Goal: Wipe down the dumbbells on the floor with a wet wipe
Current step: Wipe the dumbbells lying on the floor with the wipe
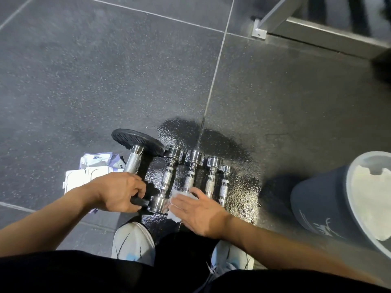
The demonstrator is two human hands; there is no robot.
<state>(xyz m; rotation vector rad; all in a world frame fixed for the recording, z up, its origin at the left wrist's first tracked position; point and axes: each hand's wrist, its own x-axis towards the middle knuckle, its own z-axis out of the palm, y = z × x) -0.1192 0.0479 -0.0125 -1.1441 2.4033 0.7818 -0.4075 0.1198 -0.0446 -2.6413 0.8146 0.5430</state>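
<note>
Several chrome dumbbells lie side by side on the wet dark floor. The largest, a black-plated dumbbell point(135, 151), sits at the left, and my left hand point(120, 191) grips its handle near the near plate. Beside it lies a chrome dumbbell point(167, 178), then a second chrome dumbbell point(191, 168), and two smaller ones point(212, 174) to the right. My right hand point(196, 210) presses a white wet wipe point(179, 197) with fairly straight fingers onto the near end of the second chrome dumbbell, which it hides.
A wet wipe packet point(95, 166) lies left of the dumbbells. A grey bin point(323, 201) holding white wipes stands at the right. A metal rack foot point(296, 28) crosses the far right. My two shoes point(133, 242) are just below the dumbbells.
</note>
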